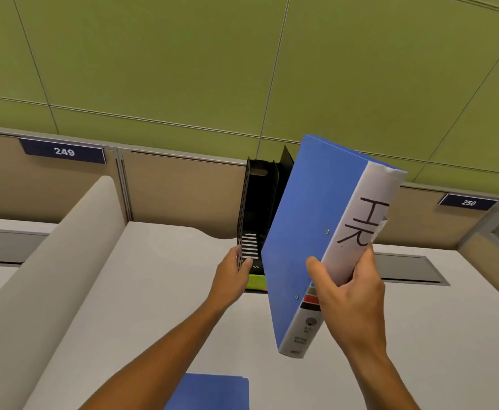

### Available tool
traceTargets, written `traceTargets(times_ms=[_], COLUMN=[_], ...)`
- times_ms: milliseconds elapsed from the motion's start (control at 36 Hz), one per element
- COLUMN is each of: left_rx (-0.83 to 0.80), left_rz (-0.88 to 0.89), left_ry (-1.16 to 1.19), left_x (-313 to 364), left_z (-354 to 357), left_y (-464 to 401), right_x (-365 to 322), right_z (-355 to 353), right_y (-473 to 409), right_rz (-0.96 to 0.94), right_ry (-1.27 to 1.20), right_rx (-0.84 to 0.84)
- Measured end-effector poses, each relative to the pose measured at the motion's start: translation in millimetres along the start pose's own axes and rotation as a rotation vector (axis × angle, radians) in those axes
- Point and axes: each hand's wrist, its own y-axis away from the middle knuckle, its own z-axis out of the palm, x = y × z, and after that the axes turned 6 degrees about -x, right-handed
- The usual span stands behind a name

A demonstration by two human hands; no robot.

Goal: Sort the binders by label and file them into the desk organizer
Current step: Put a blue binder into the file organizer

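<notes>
Two blue binders show in our head view, and neither is filed yet, so we judge the task to be near its start. Our landmark is the black desk organizer (260,214), which stands at the far edge of the bench (159,291) against the partition; the slots we can see into look dark and empty, though the raised binder hides its right side. Our left hand (233,273) grips the organizer's near left corner, thumb curled inside the perforated wall, fingers hidden behind it, apparently steadying it. Just right of the organizer and in front of it, our right hand (350,294) holds the first binder (310,232) in the air, thumb on the blue cover and fingers wrapped round the white spine, which bears a handwritten label. The binder is tilted, its top leaning over the organizer's right slots, clear of the bench. The second binder (212,393) lies flat on the bench, well nearer us than the organizer. What is left: slot the held binder, then read and file the other.
</notes>
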Motion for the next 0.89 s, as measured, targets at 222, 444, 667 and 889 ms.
traceTargets(times_ms=[222, 444, 667, 889], left_rx=[-0.08, -0.024, 0.005, 0.024], left_rz=[-0.108, -0.235, -0.19, -0.19], left_ry=[-0.015, 0.035, 0.043, 0.001], left_x=[-20.5, -48.2, -55.3, -60.8], left_z=[13.8, 21.3, 28.5, 30.0], left_y=[-57.5, -77.6, -81.6, -81.9], right_x=[15.8, 34.1, 52.1, 61.4], right_z=[43.7, 73.8, 100.8, 128.4], right_y=[-53.7, -104.1, -137.1, -147.1], right_rz=[-0.035, -0.085, -0.022, -0.048], right_ry=[-0.001, -0.032, -0.108, -0.17], right_rx=[0.048, 0.004, -0.058, -0.047])
